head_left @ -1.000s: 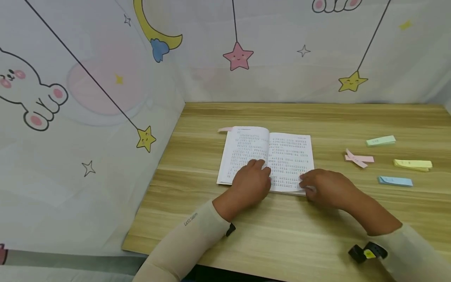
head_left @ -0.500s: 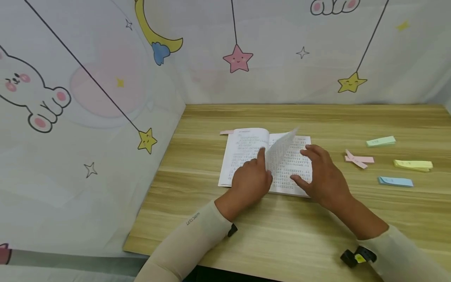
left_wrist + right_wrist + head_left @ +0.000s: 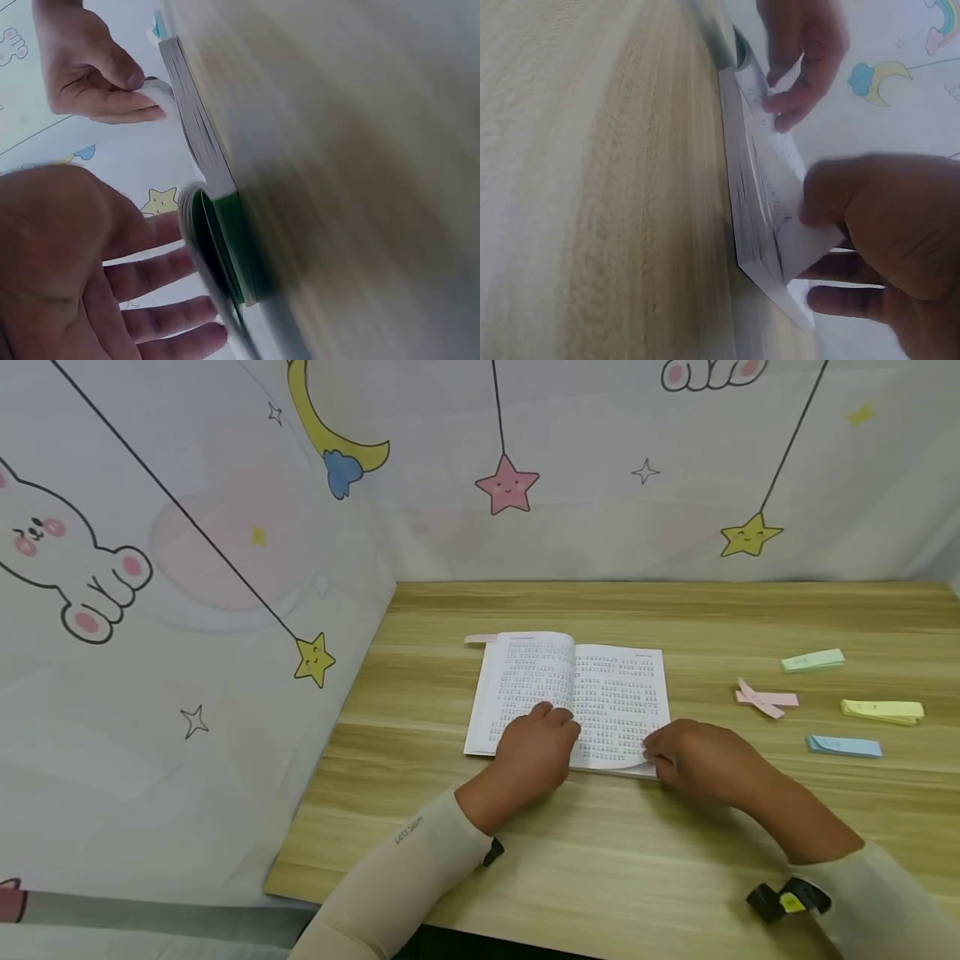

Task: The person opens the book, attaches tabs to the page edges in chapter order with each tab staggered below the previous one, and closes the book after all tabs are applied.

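Observation:
An open book [image 3: 615, 693] with printed pages lies flat on the wooden table. My left hand [image 3: 536, 747] rests on its left page near the spine; in the left wrist view that hand's fingers [image 3: 161, 319] extend straight onto the paper. At the lower right corner my right hand [image 3: 705, 764] pinches a page [image 3: 806, 244] between thumb and fingers, and the corner is lifted and bent up from the pages beneath. A pink paper strip [image 3: 480, 639] sticks out from the book's upper left edge.
To the right of the book lie pink strips [image 3: 776, 699], a green strip [image 3: 812, 661], a yellow strip bundle [image 3: 881, 711] and a blue strip [image 3: 843, 746]. A cartoon-printed curtain [image 3: 585, 543] stands behind and left of the table [image 3: 570, 868].
A page has been turned over to the left, and the right hand has come back to the lower right corner and taken hold of another page. The left hand stays by the spine.

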A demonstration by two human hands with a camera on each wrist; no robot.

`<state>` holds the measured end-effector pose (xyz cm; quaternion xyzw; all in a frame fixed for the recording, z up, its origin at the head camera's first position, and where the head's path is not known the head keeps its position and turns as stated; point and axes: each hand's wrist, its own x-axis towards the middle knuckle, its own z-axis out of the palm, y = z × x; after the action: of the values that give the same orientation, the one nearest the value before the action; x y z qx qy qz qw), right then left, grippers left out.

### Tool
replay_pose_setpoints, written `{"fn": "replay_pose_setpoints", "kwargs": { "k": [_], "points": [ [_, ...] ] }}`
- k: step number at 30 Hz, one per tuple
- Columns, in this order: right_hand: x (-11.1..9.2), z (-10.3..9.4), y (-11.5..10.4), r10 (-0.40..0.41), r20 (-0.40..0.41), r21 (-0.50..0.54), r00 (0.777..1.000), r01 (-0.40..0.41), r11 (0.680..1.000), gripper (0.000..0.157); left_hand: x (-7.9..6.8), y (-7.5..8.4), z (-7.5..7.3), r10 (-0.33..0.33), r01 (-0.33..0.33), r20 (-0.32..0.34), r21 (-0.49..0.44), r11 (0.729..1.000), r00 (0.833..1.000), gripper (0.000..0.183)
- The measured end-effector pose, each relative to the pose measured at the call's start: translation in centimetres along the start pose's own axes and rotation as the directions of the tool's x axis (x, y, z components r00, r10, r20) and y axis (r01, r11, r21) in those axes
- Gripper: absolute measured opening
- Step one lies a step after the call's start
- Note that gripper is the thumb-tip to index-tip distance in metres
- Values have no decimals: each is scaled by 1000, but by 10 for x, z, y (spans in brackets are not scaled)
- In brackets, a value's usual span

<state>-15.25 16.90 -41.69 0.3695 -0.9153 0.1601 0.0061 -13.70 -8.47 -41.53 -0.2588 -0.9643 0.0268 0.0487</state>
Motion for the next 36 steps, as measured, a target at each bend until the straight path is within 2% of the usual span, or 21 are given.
{"fn": "replay_pose_setpoints", "kwargs": {
  "k": [2,3,5,7,8,9,10,12,14,15,16,18,20,21,23,25,28,30,33,36],
  "points": [
    [4,-2,-2,-72,-109,-50,991,67,997,16,0,2,1,-35,35,11,-35,999,999,32],
    [6,-3,-4,-121,-183,-75,976,109,991,16,0,4,2,-49,50,17,-45,998,999,42],
    [11,-5,-8,-218,-332,-119,918,189,975,17,1,5,2,-73,74,29,-56,996,997,58],
    [14,-5,-13,-280,-452,-153,847,235,960,7,3,6,2,-95,96,27,-51,994,995,61],
    [15,-5,-16,-284,-494,-155,822,238,959,9,4,6,2,-112,112,18,-43,993,994,59],
    [16,-5,-17,-270,-518,-147,812,226,963,17,5,6,2,-137,137,2,-36,990,991,57],
    [15,-5,-19,-239,-514,-127,824,202,971,25,6,5,2,-171,170,-21,-34,985,985,57],
    [12,-3,-18,-158,-445,-69,881,143,987,33,7,3,2,-246,245,-88,-23,969,965,66],
    [7,-2,-14,-62,-289,-24,955,58,998,36,7,0,2,-306,312,-186,1,950,934,79],
    [5,-1,-11,-25,-198,-11,980,24,1000,36,6,-2,3,-330,342,-235,10,940,914,86],
    [3,-1,-9,-2,-108,-4,994,2,1000,36,6,-4,3,-343,364,-280,24,931,896,92],
    [0,-1,-5,29,27,0,999,-29,1000,36,5,-6,3,-343,390,-368,59,919,864,94],
    [-1,0,-3,46,97,6,994,-47,999,34,5,-8,2,-343,407,-425,67,911,838,93],
    [-2,0,-3,49,116,10,992,-50,999,31,5,-8,2,-343,413,-444,70,908,828,94],
    [-1,0,-2,53,128,27,990,-57,998,23,4,-8,0,-347,422,-452,74,903,822,94],
    [0,-1,-2,44,127,35,991,-49,998,17,3,-8,-1,-354,422,-423,74,904,834,96],
    [2,-3,-1,17,113,25,993,-20,999,10,2,-10,-3,-338,381,-350,62,922,874,93],
    [4,-5,-1,9,108,7,994,-10,1000,8,2,-11,-4,-311,347,-310,69,935,898,78],
    [7,-6,-2,24,83,-18,996,-23,1000,18,2,-13,-6,-249,283,-248,112,952,936,46],
    [8,-7,-5,42,20,-37,999,-41,998,19,1,-15,-6,-142,170,-161,174,970,977,22]
  ]
}}
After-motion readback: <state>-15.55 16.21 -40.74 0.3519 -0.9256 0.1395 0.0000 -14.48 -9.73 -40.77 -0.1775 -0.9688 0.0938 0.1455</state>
